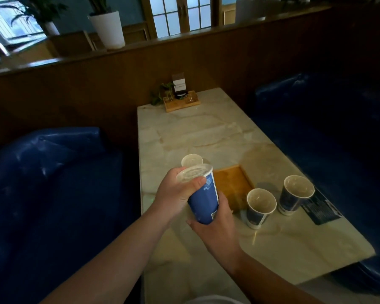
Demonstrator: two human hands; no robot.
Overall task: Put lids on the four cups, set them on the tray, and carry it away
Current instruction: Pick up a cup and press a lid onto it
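Cups first: one blue paper cup (204,202) is held up over the near left part of the marble table (283,244), tilted w/ its top leaning toward the left. Left hand (178,194) is wrapped over the top, thumb across the rim of a clear lid (194,175) that sits on the cup's mouth; can't tell if the lid is fully seated. Right hand (215,224) cups the lower body and base from below, fingers curled round it. Just behind the lid, a second cup (192,160) stands on the table, only its pale top showing, partly hidden by the held cup. Wooden tray (230,183) lies flat just right of the hands, nothing on the part in view. Beyond its near right corner stand two open cups, upright, no lids: nearer cup (259,207), then farther-right cup (296,194), close together but not touching. A dark card (323,209) lies flat by the right edge, next to the farther-right cup. At the far end sit a small wooden stand (181,104) w/ a sign and a plant. Blue seats (53,183) flank both sides.
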